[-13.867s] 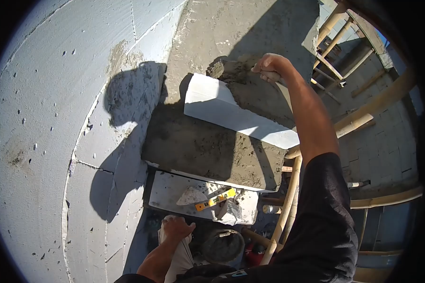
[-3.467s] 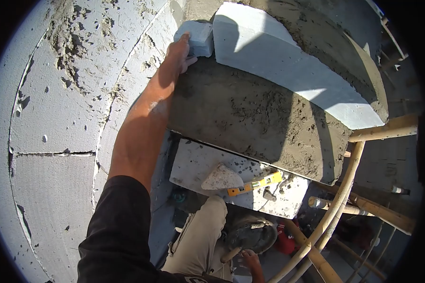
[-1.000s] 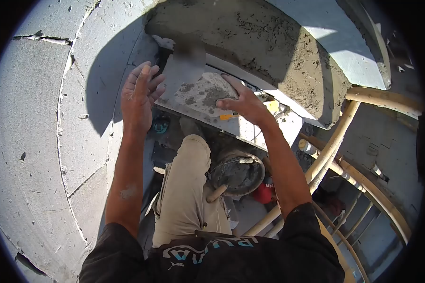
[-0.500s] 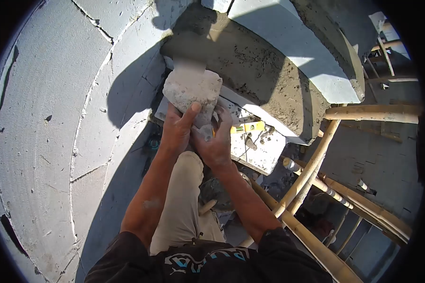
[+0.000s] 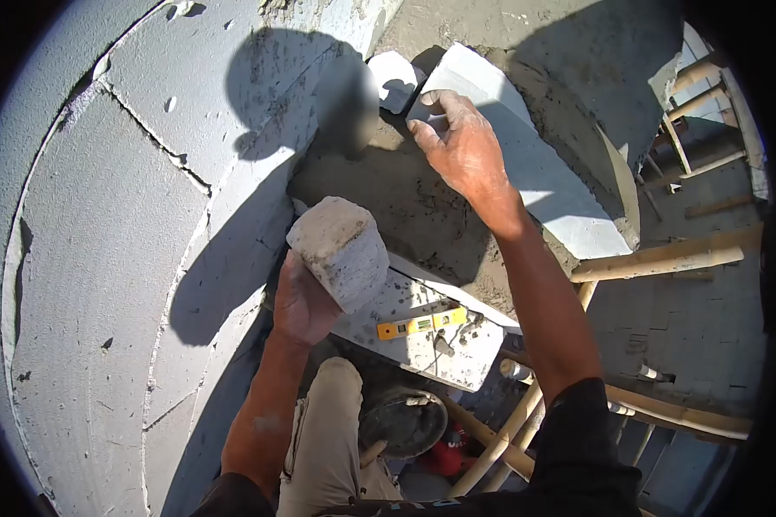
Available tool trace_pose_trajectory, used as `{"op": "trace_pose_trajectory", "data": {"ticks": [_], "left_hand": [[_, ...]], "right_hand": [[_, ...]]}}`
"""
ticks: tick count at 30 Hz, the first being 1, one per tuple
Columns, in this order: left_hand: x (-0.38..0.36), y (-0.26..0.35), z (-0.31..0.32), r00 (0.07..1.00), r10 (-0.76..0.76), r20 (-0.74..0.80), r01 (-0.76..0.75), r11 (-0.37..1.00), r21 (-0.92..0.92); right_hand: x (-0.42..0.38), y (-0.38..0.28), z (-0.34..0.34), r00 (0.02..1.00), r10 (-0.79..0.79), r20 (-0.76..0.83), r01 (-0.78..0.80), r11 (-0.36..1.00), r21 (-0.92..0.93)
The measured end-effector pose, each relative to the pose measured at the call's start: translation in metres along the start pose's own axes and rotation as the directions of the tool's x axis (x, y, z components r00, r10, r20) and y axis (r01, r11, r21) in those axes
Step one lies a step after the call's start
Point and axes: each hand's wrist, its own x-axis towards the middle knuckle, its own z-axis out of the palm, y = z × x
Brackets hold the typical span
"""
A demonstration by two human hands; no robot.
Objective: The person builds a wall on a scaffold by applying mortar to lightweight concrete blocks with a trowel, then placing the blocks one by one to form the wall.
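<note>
A rough, pale stone block [image 5: 353,263] rests in my left hand [image 5: 306,306], which grips it from below and the left side. My right hand [image 5: 467,146] is stretched forward, apart from the stone. Its thumb and fingers are curved with a gap between them, and nothing shows in the grasp. It hovers over the near end of a long pale block [image 5: 560,202] that borders a bed of grey mortar [image 5: 379,185]. Just left of those fingers, a small whitish stone [image 5: 394,82] sits at the mortar's far end.
A curved block wall [image 5: 86,284] rises on the left. Below the mortar, a speckled white slab [image 5: 461,362] carries a yellow spirit level [image 5: 422,324] and small debris. A dark bucket [image 5: 405,426] stands by my knee. Bamboo poles [image 5: 664,258] cross the right side.
Both hands were together on the stone; my right hand has let go and reached forward to the right. The stone has turned and stays in my left hand. The view has shifted.
</note>
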Motion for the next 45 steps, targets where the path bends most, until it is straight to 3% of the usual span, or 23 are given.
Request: {"op": "trace_pose_trajectory", "data": {"ticks": [2,4,7,11,13,15,17,22,25,27,31,33,35,36,38,39,40,41,45], "left_hand": [[0.005,0.001,-0.003,0.999,0.019,-0.044,-0.018,1.000,0.024],[0.008,0.004,-0.009,0.995,0.041,-0.096,-0.032,0.995,0.095],[0.008,0.012,-0.011,0.993,0.058,-0.105,-0.057,0.998,0.006],[0.003,0.026,-0.030,0.989,0.000,-0.149,-0.005,0.999,-0.034],[0.002,0.032,-0.038,0.984,-0.030,-0.175,0.018,0.998,-0.067],[0.002,0.034,-0.047,0.982,-0.023,-0.187,0.015,0.999,-0.042],[0.002,0.035,-0.054,0.982,-0.013,-0.190,0.008,1.000,-0.028],[0.003,0.034,-0.061,0.984,-0.033,-0.174,0.021,0.997,-0.070],[0.006,0.030,-0.066,0.993,-0.086,-0.082,0.066,0.971,-0.229],[0.009,0.029,-0.057,0.992,-0.068,-0.105,0.035,0.957,-0.287],[0.011,0.026,-0.054,0.994,-0.066,-0.085,0.040,0.960,-0.276],[0.014,0.028,-0.050,0.992,-0.069,0.105,0.102,0.933,-0.346],[0.010,0.030,-0.049,0.976,-0.072,0.204,0.150,0.904,-0.399],[0.004,0.029,-0.054,0.975,-0.081,0.206,0.163,0.891,-0.424],[-0.002,0.028,-0.060,0.961,-0.083,0.265,0.199,0.871,-0.448],[-0.007,0.026,-0.062,0.969,-0.105,0.225,0.205,0.850,-0.485],[-0.009,0.023,-0.063,0.973,-0.131,0.188,0.212,0.829,-0.517],[-0.012,0.020,-0.062,0.975,-0.160,0.151,0.217,0.809,-0.547],[-0.018,0.009,-0.055,0.985,-0.152,0.077,0.170,0.910,-0.378]], "right_hand": [[0.051,0.006,0.023,0.996,-0.048,0.075,0.060,0.985,-0.164],[0.093,0.012,0.053,0.966,0.075,0.248,0.006,0.951,-0.309],[0.124,0.013,0.094,0.902,0.322,0.288,-0.135,0.843,-0.520],[0.153,0.032,0.127,0.869,0.370,0.329,-0.069,0.749,-0.659],[0.156,0.044,0.141,0.869,0.344,0.354,-0.011,0.731,-0.683],[0.159,0.060,0.152,0.869,0.314,0.381,0.119,0.616,-0.779],[0.152,0.069,0.148,0.922,0.182,0.342,0.176,0.589,-0.788],[0.141,0.070,0.143,0.928,0.127,0.350,0.199,0.625,-0.755],[0.136,0.066,0.133,0.934,0.088,0.346,0.196,0.684,-0.703],[0.129,0.054,0.116,0.944,0.037,0.328,0.193,0.745,-0.639],[0.083,0.017,0.053,0.965,-0.139,0.222,0.215,0.906,-0.366],[0.032,-0.005,0.015,0.973,-0.163,0.165,0.191,0.967,-0.169],[-0.035,-0.023,-0.013,0.986,-0.042,0.163,0.041,0.999,0.012],[-0.067,-0.037,-0.028,0.864,0.293,0.410,-0.398,0.896,0.198],[-0.150,-0.032,-0.021,0.872,0.219,0.438,-0.306,0.942,0.137],[-0.190,-0.030,-0.007,0.879,0.190,0.438,-0.301,0.932,0.200],[-0.216,-0.037,0.003,0.814,0.232,0.533,-0.342,0.933,0.115],[-0.243,-0.034,0.024,0.821,0.184,0.541,-0.304,0.942,0.141],[-0.291,-0.029,0.113,0.812,0.161,0.560,-0.185,0.983,-0.014]]}}
